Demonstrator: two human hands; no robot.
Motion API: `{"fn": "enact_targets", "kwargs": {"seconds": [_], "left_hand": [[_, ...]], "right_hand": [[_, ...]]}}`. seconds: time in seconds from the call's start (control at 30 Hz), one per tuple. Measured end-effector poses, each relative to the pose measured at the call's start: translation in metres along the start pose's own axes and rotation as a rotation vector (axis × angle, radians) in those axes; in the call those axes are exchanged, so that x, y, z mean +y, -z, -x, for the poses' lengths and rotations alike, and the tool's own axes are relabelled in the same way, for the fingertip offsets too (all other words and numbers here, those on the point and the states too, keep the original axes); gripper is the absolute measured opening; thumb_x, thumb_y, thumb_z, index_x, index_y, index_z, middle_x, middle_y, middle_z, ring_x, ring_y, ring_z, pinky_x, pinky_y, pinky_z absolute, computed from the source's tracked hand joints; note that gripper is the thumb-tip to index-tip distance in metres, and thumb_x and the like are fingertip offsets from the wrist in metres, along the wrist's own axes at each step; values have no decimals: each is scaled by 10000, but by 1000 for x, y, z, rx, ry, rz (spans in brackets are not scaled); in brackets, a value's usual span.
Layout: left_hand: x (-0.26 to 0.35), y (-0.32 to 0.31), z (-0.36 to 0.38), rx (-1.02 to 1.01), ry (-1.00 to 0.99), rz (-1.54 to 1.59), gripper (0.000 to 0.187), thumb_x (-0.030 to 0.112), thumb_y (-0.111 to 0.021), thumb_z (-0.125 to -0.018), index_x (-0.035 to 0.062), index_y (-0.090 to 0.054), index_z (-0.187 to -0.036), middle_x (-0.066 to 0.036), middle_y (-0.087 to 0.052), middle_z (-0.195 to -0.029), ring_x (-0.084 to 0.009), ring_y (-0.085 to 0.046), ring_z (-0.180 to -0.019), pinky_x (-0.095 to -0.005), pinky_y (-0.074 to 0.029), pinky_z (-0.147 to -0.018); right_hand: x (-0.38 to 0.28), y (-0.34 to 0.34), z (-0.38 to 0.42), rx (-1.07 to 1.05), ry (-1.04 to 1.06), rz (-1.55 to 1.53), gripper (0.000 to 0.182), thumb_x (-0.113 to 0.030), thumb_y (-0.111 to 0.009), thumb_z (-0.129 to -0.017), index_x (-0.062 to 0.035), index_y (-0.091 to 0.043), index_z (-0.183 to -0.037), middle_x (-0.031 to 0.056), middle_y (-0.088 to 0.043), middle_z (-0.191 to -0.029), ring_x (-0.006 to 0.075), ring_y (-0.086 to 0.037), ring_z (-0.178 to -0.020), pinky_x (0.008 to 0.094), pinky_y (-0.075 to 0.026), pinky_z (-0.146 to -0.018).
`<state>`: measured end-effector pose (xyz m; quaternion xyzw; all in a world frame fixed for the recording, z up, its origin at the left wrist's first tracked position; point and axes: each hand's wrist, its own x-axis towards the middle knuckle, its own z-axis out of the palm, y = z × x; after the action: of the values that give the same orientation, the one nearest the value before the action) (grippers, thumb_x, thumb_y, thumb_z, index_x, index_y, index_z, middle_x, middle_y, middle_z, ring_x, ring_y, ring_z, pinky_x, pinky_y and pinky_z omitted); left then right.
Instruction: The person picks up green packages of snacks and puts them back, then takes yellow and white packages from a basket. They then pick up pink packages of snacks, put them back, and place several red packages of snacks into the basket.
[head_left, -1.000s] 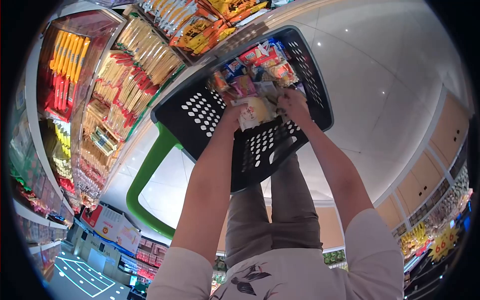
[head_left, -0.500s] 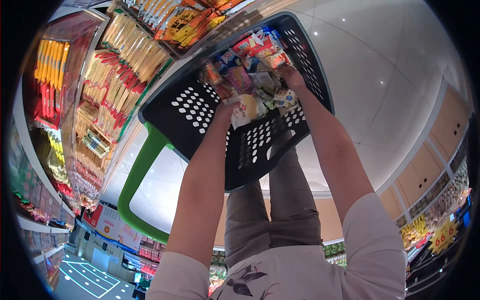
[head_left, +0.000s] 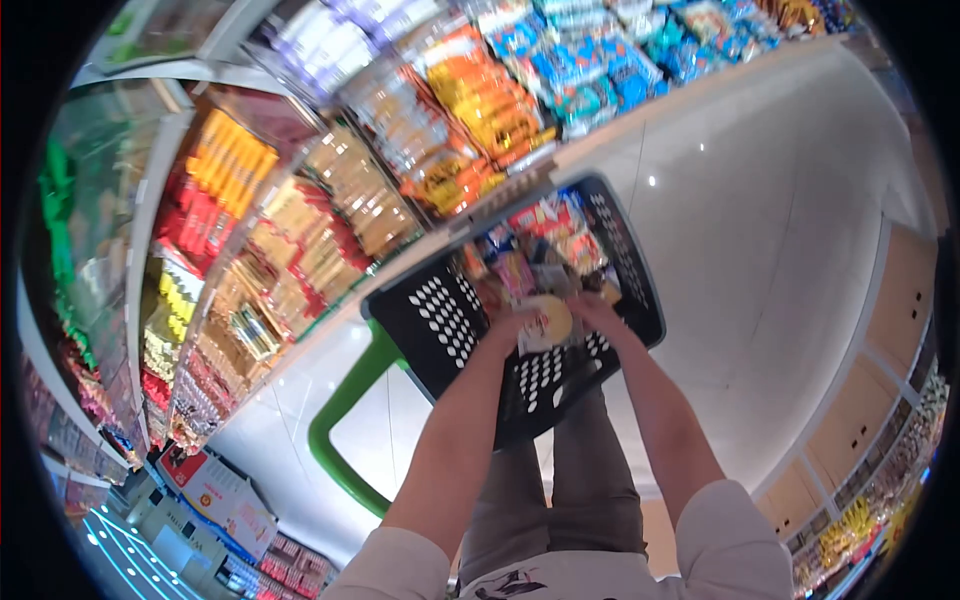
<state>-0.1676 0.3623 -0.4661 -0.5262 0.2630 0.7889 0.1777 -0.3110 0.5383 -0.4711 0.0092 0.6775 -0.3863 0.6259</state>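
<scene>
Head view: left hand (head_left: 507, 325) is pinching a white plastic packet with a round yellow patch (head_left: 546, 323), mid-frame inside the black perforated plastic basket (head_left: 395, 305), probably steadying it; right hand (head_left: 594, 311) is sitting alongside, can't tell its grip.

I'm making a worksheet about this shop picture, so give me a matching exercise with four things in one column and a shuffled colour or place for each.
Things:
1. Basket
2. Handle
3. Left hand
4. Trousers

Colours and places:
A. Grey
B. At a pale packet with a round yellowish patch
C. Black, with rows of holes
D. Green

Right pairs: 1-C, 2-D, 3-B, 4-A
</scene>
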Motion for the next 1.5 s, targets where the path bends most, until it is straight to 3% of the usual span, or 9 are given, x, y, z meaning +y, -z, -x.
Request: {"fn": "enact_targets", "kwargs": {"seconds": [0.6,0.7,0.77,0.9,1.0,1.07,1.1,1.27,1.5], "left_hand": [[36,-28,74,-147,-217,-63,404,120,-675,-821,-13,-543,-1179,-118,-650,-1030,-230,-646,-936,-358,-540,-777],[9,-20,28,70,-706,-214,353,121,-651,-841,-36,-566,-1145,-112,-649,-1047,-196,-651,-898,-313,-528,-766],[-3,-10,-12,548,-382,-331,381,143,-671,-831,-39,-570,-1149,-115,-641,-1075,-179,-638,-921,-294,-508,-763],[-1,-62,39,750,-683,-128,401,221,-667,-839,2,-601,-1168,-96,-644,-1010,-176,-603,-922,-302,-468,-796],[-40,-38,4,514,-726,-266,491,242,-628,-807,-12,-536,-1217,-260,-543,-1232,-328,-553,-1137,-394,-443,-932],[-38,-47,58,586,-214,-129,418,310,-618,-831,-9,-614,-1101,-223,-628,-1087,-353,-595,-1049,-402,-462,-899],[-54,-29,30,568,-144,-156,526,329,-592,-851,86,-482,-1304,-114,-540,-1096,-270,-540,-1005,-411,-476,-811],[-66,17,-8,696,-266,-900,480,259,-585,-809,17,-537,-1220,-270,-452,-1335,-387,-466,-1228,-452,-432,-949],[-15,-4,-36,581,-403,-1203,442,136,-558,-826,11,-503,-1246,-186,-490,-1292,-389,-462,-1205,-469,-445,-958]], "right_hand": [[-43,-23,79,-101,-12,-381,440,-252,-693,-857,-24,-570,-1213,67,-649,-1064,148,-637,-936,305,-518,-810],[-47,-27,85,136,2,-323,466,-257,-727,-827,-20,-576,-1199,62,-657,-1033,156,-641,-918,305,-515,-807],[-16,-17,61,215,35,-317,472,-247,-741,-816,-37,-587,-1210,69,-649,-1070,165,-630,-943,318,-501,-828],[-6,-4,47,462,93,104,506,-360,-708,-833,-65,-610,-1233,95,-690,-1062,145,-646,-950,296,-491,-823],[18,20,22,531,203,406,498,-476,-622,-842,-84,-640,-1148,154,-692,-1007,287,-672,-943,382,-502,-810],[-4,18,34,617,148,482,418,-426,-574,-854,-72,-642,-1067,198,-670,-992,375,-636,-962,440,-497,-805],[-2,25,27,647,111,587,405,-414,-558,-862,-72,-637,-1064,203,-667,-993,381,-632,-965,451,-497,-809],[-5,35,18,653,-34,711,389,-372,-527,-876,-82,-597,-1126,220,-654,-1020,399,-618,-978,480,-487,-836],[-6,35,17,629,179,544,356,-322,-513,-924,-49,-556,-1149,224,-648,-999,390,-621,-981,453,-483,-835]]}}
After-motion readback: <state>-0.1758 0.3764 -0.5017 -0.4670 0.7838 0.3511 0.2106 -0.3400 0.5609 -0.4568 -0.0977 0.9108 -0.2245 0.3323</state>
